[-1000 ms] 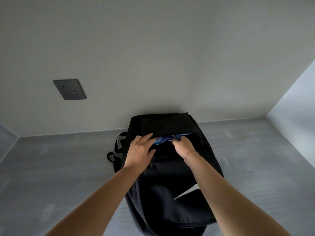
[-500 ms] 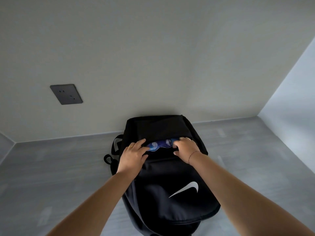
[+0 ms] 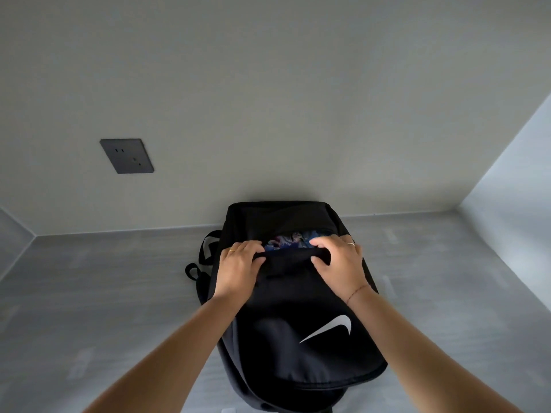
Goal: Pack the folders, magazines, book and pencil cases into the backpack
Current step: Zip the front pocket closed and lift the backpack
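Grey floor (image 3: 89, 293), black backpack (image 3: 298, 308) with white swoosh (image 3: 331, 328), left hand (image 3: 238, 269) and right hand (image 3: 340, 263) clenched on its opening edge

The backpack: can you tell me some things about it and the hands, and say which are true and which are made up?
1. The black backpack rests on the grey floor, against the wall. True.
2. Only one hand touches it. False: the left hand and the right hand both grip the front edge of its opening.
3. Something blue and patterned shows inside the opening. True.
4. The backpack is zipped shut. False: its top is open.
5. A dark wall socket sits right of the backpack. False: it is on the left.
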### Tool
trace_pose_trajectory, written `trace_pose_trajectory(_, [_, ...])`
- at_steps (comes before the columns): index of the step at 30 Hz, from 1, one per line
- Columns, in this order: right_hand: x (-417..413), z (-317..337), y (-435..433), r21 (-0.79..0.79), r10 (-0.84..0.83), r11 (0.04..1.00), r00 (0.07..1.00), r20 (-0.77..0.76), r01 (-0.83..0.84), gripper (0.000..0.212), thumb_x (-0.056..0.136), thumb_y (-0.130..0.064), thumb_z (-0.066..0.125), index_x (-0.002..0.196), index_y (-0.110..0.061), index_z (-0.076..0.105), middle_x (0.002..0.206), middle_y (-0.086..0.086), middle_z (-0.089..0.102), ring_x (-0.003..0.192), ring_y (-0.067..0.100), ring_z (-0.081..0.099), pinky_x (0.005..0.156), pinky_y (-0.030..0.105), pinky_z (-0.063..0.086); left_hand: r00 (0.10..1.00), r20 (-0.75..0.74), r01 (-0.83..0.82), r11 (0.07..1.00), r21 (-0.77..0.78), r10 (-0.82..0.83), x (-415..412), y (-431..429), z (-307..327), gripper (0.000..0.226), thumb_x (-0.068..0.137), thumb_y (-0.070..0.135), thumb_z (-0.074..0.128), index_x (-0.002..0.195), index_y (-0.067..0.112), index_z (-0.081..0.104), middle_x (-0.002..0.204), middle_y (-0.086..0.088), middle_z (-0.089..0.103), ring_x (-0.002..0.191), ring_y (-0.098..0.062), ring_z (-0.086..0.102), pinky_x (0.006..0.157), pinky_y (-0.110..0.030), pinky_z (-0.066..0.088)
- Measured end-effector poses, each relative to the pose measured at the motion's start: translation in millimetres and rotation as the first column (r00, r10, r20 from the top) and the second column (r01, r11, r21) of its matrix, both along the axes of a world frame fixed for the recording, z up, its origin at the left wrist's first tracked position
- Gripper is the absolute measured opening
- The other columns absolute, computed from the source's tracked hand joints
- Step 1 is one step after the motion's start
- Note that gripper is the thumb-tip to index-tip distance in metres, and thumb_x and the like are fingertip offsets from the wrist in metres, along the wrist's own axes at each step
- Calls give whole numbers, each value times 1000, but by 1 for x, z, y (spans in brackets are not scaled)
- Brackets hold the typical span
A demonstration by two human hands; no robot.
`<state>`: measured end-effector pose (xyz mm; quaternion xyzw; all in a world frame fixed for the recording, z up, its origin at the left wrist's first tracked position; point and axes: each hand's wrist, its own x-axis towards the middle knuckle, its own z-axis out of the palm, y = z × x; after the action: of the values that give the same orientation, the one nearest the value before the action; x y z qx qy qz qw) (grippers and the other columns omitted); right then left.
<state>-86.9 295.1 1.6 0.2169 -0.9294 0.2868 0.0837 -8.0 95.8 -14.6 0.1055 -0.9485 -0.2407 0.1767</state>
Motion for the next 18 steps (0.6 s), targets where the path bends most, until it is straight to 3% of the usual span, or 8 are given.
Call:
trace_pose_trajectory(2, [6,3,-16,-59,-23,998,997,-80,19,23,77,-23,69,100,-25,68,100,-6,62,100,22,55,83,31,33,998,30,-57,996,67,55,6,-4,-1,24,90,18,59,114,18,57,117,2,63,112,-19,55,101,-32,33])
trace_pose_trajectory(5, [12,10,-51,-50,64,996,986,-152,-72,23,79,-29,69,101,-24,69,107,-4,59,103,21,54,83,31,34,988,72,-143,979,145,133,16,-16,-7,44,86,21,64,127,17,47,124,1,58,117,-19,52,104,-39,39])
trace_pose_trajectory(11, [16,3,-113,214,240,947,970,28,-240,44,83,-46,61,120,-24,61,120,-4,49,118,20,41,97,33,30,971,142,-221,954,201,194,21,-30,-14,53,82,34,68,128,17,47,128,-1,54,118,-20,52,103,-37,39])
trace_pose_trajectory(18, [18,-6,-145,528,192,833,981,1,-163,24,84,-30,62,104,-19,64,129,7,40,122,29,34,99,38,28,962,209,-218,958,188,178,21,-30,-29,63,80,37,69,133,20,41,135,0,48,127,-19,43,108,-40,34])
